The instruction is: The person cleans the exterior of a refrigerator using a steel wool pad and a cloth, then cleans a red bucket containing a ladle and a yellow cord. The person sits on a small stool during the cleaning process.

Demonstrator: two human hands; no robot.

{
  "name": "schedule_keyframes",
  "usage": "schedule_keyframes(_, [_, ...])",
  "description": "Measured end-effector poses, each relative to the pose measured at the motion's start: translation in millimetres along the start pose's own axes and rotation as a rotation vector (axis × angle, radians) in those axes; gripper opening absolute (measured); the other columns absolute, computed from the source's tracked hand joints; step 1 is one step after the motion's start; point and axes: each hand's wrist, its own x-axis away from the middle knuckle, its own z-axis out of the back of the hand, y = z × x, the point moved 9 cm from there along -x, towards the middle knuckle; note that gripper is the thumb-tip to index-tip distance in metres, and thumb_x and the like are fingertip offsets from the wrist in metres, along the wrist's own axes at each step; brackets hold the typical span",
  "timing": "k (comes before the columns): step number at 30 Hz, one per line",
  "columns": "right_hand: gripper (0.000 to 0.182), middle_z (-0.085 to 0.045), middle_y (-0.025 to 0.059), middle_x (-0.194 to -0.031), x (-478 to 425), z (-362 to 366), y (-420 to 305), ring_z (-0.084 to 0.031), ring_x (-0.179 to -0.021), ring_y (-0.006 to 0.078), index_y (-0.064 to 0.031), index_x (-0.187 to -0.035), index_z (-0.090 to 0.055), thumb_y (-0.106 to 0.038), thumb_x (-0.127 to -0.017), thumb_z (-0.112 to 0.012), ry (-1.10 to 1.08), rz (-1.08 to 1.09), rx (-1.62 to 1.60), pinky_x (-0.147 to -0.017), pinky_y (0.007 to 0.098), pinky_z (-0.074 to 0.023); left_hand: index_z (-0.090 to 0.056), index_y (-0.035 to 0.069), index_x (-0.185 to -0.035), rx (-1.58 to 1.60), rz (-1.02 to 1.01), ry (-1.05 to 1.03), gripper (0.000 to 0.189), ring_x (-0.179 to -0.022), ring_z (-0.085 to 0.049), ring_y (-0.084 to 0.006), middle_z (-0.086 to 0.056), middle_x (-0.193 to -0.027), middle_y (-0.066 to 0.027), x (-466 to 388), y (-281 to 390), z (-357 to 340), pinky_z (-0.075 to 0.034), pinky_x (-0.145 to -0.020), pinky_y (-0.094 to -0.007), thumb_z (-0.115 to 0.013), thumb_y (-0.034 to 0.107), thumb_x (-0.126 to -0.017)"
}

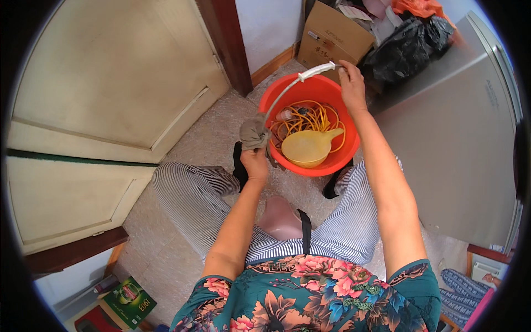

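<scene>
Between my feet on the floor stands a red plastic bucket (351,143). A yellow plastic dipper (306,146) lies inside it, over a tangle of orange cord (317,116) and some smaller items I cannot make out. My left hand (254,164) grips a crumpled grey-brown cloth (253,133) at the bucket's left rim, where the wire handle's end is hidden. Raised above the far side is the bucket's wire handle with its white grip (317,71). My right hand (352,85) holds the wire just right of that grip, over the right rim.
An open cardboard box (332,39) and a black plastic bag (408,50) sit beyond the bucket. A grey refrigerator (452,141) stands at right, a cream panelled door (120,74) at left. Beneath me is a pink plastic stool (280,218). A green carton (128,303) lies at lower left.
</scene>
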Motion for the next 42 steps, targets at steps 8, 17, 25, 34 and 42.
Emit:
schedule_keyframes(8, [0.031,-0.060,0.0173,-0.113,101,8,35,-0.053,-0.111,0.0340,-0.0024,-0.113,-0.060,-0.008,-0.083,-0.060,-0.079,-0.243,0.221,-0.096,0.0404,-0.0422,-0.061,-0.007,-0.080,-0.387,-0.111,-0.076,0.021,-0.063,-0.050,-0.0146,-0.057,-0.067,-0.0135,-17,29,-4,-0.045,-0.063,-0.0328,-0.068,0.012,-0.086])
schedule_keyframes(17, [0.020,-0.066,0.0090,-0.094,160,30,69,-0.065,-0.086,0.0203,-0.0009,-0.109,-0.061,-0.006,-0.091,-0.053,0.021,-0.654,-0.337,-0.071,0.0303,-0.0508,-0.064,-0.003,-0.095,0.023,-0.211,0.090,0.013,-0.077,-0.056,-0.0121,-0.064,-0.087,-0.0032,-7,152,28,-0.047,-0.069,-0.0272,-0.056,0.007,-0.092])
schedule_keyframes(25, [0.048,-0.054,0.0127,-0.131,254,10,8,-0.052,-0.120,0.0296,-0.0056,-0.130,-0.049,-0.041,-0.098,-0.042,0.126,-1.172,-1.824,-0.104,0.0473,-0.0394,-0.056,-0.001,-0.118,-0.342,-0.620,-0.914,0.049,-0.114,-0.049,-0.0376,-0.053,-0.123,-0.0168,137,189,-142,-0.040,-0.098,-0.0429,-0.074,0.012,-0.074])
schedule_keyframes(34, [0.043,-0.055,0.0103,-0.131,278,93,110,-0.050,-0.123,0.0301,-0.0075,-0.127,-0.052,-0.035,-0.098,-0.039,0.718,-1.108,-1.773,-0.106,0.0486,-0.0378,-0.059,0.004,-0.103,-0.935,-0.961,-1.099,0.040,-0.095,-0.053,-0.0292,-0.053,-0.096,-0.0102,144,82,-167,-0.045,-0.080,-0.0390,-0.074,0.027,-0.074])
schedule_keyframes(42, [0.041,-0.056,0.0087,-0.130,291,88,125,-0.054,-0.118,0.0288,-0.0069,-0.125,-0.053,-0.033,-0.096,-0.040,0.713,-1.117,-1.778,-0.102,0.0485,-0.0424,-0.058,0.005,-0.099,-1.032,-0.888,-1.175,0.032,-0.094,-0.057,-0.0301,-0.054,-0.095,-0.0101,135,63,-186,-0.051,-0.073,-0.0415,-0.071,0.026,-0.078])
